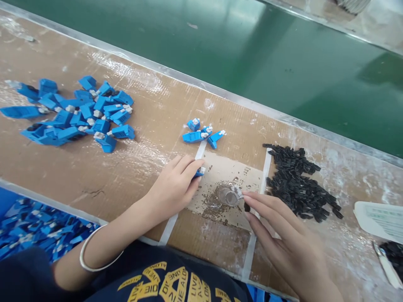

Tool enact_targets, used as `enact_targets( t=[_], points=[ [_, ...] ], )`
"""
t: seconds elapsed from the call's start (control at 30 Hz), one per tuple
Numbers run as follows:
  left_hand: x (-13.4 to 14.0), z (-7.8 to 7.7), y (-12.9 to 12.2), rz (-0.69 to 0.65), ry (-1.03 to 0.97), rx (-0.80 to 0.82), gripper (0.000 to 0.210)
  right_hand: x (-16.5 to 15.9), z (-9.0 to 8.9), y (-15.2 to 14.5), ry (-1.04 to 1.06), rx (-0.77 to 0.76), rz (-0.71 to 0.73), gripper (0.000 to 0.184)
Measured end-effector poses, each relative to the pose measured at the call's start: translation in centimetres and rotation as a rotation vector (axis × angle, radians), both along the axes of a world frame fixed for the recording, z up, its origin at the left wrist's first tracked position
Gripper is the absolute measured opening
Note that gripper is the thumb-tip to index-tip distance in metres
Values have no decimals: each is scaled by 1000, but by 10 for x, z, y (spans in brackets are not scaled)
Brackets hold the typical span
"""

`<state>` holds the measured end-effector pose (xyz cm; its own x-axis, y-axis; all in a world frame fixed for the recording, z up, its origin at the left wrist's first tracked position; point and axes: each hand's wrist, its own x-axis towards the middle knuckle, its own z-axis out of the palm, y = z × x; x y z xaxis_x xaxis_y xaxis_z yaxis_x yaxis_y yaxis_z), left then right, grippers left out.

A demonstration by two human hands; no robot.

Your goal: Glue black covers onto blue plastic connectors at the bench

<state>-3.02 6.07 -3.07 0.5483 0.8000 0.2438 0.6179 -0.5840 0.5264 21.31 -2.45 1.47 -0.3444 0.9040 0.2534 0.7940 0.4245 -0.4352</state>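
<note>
A heap of blue parts (86, 110) spreads left of the fingers of the left hand (176, 180), clamped on one blue piece (198, 173). A clear dish (229, 197) sits near the fingertips of the right hand (283, 226), which pinch a small black piece (247, 206).

Green surface (239, 54) (glossy) beyond brown worktable (154, 111)

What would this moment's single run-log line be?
left hand: holding blue part | right hand: black piece between fingers, beside clear dish | black pile: right of dish | blue pile: left side
</note>
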Motion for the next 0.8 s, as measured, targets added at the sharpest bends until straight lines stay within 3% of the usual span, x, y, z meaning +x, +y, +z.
enact_targets(
  t=[0.2,0.63,0.8],
  points=[
    [1,3,-5,52,-152,-124,36,-9,-7,6,-60,7,57,32],
    [11,27,-14,68,-718,-964,30,-8,-2,9,-143,21,94,31],
    [17,27,-18,50,-748,-990,28,-9,-4,11,-138,10,114,32]
  ],
)
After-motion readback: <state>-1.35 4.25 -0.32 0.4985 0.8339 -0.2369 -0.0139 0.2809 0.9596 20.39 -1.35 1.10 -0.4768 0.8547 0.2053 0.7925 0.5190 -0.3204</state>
